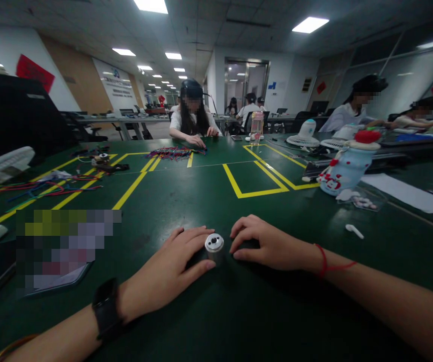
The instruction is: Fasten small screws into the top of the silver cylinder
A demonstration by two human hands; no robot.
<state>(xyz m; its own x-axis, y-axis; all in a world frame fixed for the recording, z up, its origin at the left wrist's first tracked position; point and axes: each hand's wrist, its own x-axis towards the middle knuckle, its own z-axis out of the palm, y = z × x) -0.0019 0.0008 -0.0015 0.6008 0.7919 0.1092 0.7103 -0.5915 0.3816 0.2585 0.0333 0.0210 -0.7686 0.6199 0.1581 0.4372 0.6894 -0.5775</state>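
A short silver metal cylinder (214,244) stands upright on the dark green table, with small holes in its top face. Around its left side is my left hand (179,264), thumb at the front and fingers behind, seemingly touching it. My right hand (265,244) rests on the table just right of the cylinder, apart from it. Its fingers are loosely curved, thumb and fingers apart, with nothing in them.
Left of me lie a blurred-out flat device (66,276) and loose wires (58,187). To the right are a blue bottle (346,168), a white earbud (354,231) and paper (408,193). Across the table, a person (194,113) handles a pile of coloured wires (173,153).
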